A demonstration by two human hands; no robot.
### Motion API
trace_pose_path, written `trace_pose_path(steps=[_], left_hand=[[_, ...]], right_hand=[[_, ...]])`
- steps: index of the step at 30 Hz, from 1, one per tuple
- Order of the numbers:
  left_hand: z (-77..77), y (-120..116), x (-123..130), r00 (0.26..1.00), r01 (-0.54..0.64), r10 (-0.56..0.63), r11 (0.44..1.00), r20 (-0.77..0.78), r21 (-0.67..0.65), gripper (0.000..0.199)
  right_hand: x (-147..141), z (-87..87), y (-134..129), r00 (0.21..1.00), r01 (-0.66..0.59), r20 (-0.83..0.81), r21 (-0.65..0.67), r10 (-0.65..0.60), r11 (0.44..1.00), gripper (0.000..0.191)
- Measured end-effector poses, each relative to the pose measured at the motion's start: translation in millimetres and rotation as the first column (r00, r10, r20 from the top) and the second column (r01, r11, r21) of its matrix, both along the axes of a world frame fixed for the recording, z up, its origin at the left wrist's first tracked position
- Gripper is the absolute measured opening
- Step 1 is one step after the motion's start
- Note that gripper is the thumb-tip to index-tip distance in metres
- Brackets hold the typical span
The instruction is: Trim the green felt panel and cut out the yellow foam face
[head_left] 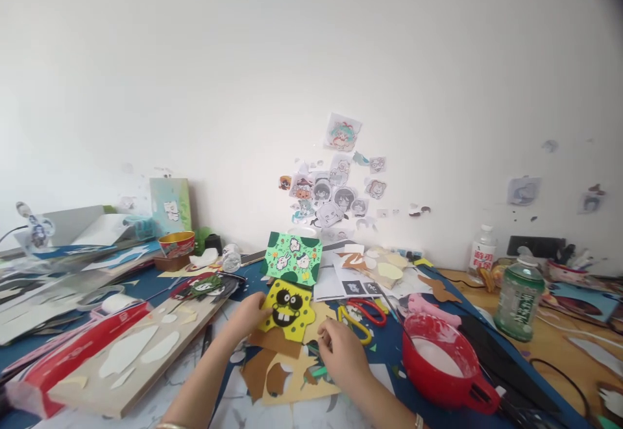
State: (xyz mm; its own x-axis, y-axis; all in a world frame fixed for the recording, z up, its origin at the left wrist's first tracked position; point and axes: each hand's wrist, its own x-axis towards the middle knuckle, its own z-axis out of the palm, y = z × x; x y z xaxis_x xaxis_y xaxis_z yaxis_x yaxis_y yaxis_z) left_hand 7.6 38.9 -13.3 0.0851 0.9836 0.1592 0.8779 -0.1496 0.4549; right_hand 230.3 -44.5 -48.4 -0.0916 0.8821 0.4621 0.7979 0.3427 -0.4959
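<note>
My left hand grips the left edge of a yellow spotted cartoon cutout with black-ringed eyes and big white teeth. To the cutout's lower right, my right hand has its fingers curled and pressed together. Whatever may be between those fingertips is too small to make out. Brown and tan paper scraps with cut-out holes lie beneath both hands. Just behind the yellow piece stands a green card with white cartoon animals. Yellow-handled scissors and red-handled scissors lie beyond my right hand.
A red bowl holding white paste stands at the right, near a green-labelled bottle. On the left, a board carries white paper shapes beside a red packet. Cartoon stickers cover part of the wall behind.
</note>
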Motion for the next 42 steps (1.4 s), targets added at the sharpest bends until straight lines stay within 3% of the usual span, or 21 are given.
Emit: trace_pose_path(steps=[4, 8, 12, 15, 19, 23, 28, 32, 37, 42], left_hand=[[-6.0, 6, -6, 0.998, 0.021, -0.019, 0.999, 0.053, -0.034, 0.019], [-1.5, 3, -8, 0.965, 0.141, -0.115, 0.985, 0.235, -0.095, 0.026], [11.2, -10, -2, 0.852, 0.279, -0.186, 0.952, 0.490, -0.125, 0.038], [22.6, -20, 7, 0.745, 0.315, -0.209, 0.947, 0.633, -0.058, 0.052], [31.4, -27, 21, 0.638, 0.338, -0.234, 0.941, 0.734, 0.006, 0.057], [27.9, -29, 35, 0.573, 0.371, -0.236, 0.929, 0.785, 0.008, 0.057], [18.4, -31, 43, 0.565, 0.445, -0.215, 0.893, 0.797, -0.074, 0.071], [14.9, -33, 45, 0.561, 0.477, -0.225, 0.874, 0.797, -0.089, 0.062], [10.7, -29, 49, 0.541, 0.441, -0.226, 0.896, 0.810, -0.044, 0.047], [8.2, -28, 53, 0.510, 0.415, -0.209, 0.910, 0.834, -0.025, 0.048]], right_hand=[[-2, 0.6, 0, 1.000, -0.010, 0.000, 0.009, 0.010, 1.000, 0.017], [-3, 3.7, 0, 0.999, -0.037, -0.030, 0.012, 0.038, 0.999, 0.014], [-2, 4.9, 0, 0.989, -0.081, -0.123, -0.004, 0.080, 0.997, 0.018], [0, 1.6, 5, 0.961, -0.080, -0.267, -0.024, 0.070, 0.997, 0.032], [3, -7.3, 21, 0.855, -0.087, -0.516, -0.066, 0.040, 0.994, 0.041], [8, -13.7, 38, 0.723, -0.132, -0.689, -0.085, 0.037, 0.988, 0.024], [20, -13.4, 49, 0.610, -0.110, -0.793, -0.073, 0.009, 0.991, 0.020], [27, -11.8, 50, 0.568, -0.106, -0.823, -0.054, 0.016, 0.993, 0.022], [27, -13.0, 51, 0.537, -0.096, -0.844, -0.039, 0.019, 0.995, 0.027], [27, -13.9, 53, 0.534, -0.100, -0.845, -0.038, 0.021, 0.994, 0.028]])
